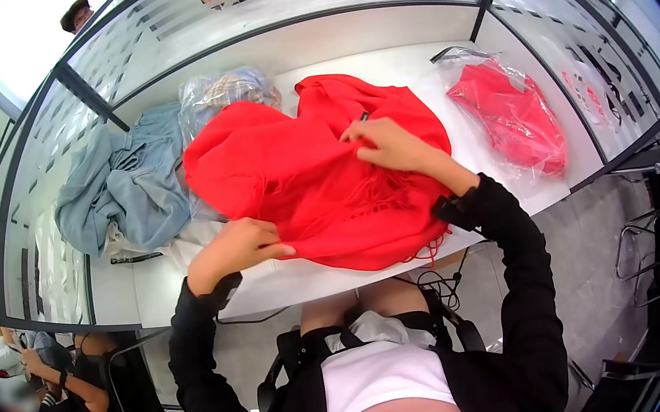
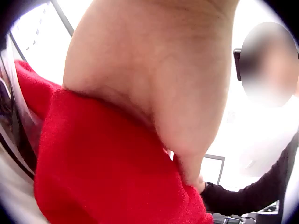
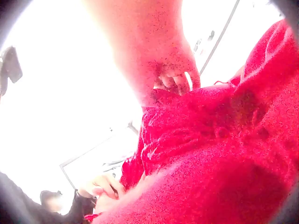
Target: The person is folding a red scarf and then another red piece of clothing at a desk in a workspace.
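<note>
A large red fringed cloth [image 1: 319, 182] lies bunched over the middle of the white table and hangs slightly past its front edge. My left hand [image 1: 239, 247] is at the cloth's near left edge, and in the left wrist view red fabric [image 2: 107, 163] fills the space under that hand [image 2: 154, 60]. Over the upper right part of the cloth, my right hand [image 1: 393, 146] pinches the fabric beside a small dark tag. The right wrist view shows its curled fingers [image 3: 173, 83] against the red fabric [image 3: 210, 140].
Light blue denim [image 1: 127, 183] lies at the left, next to a plaid item in clear plastic [image 1: 232, 94]. A bagged red item [image 1: 510, 115] is at the right. Framed clear panels surround the white table [image 1: 275, 296]. Cables hang below; people sit at the lower left.
</note>
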### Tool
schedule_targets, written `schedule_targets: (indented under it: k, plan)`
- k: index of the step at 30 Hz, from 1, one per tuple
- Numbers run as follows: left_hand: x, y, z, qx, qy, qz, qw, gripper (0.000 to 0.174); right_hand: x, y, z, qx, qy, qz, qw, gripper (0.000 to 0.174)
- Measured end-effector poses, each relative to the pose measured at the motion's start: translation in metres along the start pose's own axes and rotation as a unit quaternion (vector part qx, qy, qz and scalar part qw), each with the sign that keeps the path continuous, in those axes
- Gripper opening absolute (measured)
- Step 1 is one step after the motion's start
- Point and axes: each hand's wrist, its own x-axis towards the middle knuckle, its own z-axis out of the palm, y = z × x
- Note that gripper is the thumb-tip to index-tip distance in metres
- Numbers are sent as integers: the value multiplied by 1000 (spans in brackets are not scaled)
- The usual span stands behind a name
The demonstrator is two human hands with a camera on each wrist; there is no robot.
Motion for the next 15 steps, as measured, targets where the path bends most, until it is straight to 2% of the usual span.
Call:
schedule_targets:
  k: [1, 2, 3, 5, 6, 10, 11, 12, 15]
  plan:
    - [-4, -6, -1, -17, 6, -33, 999, 35, 0, 1, -7, 23, 48, -6, 999, 12]
    - [-9, -11, -1, -29, 46, -70, 996, 40, -2, 2, -16, 25, 58, 51, 997, 10]
    - [-9, -14, -7, 29, 57, -126, 990, 41, -3, -6, -29, 26, 69, 106, 992, 8]
    - [-16, -16, -16, 120, 166, -150, 967, 39, -6, -3, -40, 12, 122, 87, 989, 10]
    - [-18, -21, -21, 146, 192, -156, 958, 35, -8, -4, -45, 5, 149, 78, 986, 11]
    - [-22, -21, -41, 240, 277, -188, 911, 23, -15, -13, -61, -11, 157, 57, 986, 10]
    - [-23, -18, -44, 261, 291, -197, 899, 24, -17, -18, -66, -7, 136, 60, 989, 9]
    - [-24, -22, -45, 298, 328, -192, 875, 32, -20, -24, -73, -4, 116, 63, 991, 9]
    - [-30, -26, -58, 360, 418, -228, 802, 34, -31, -37, -87, 3, 62, 64, 996, 11]
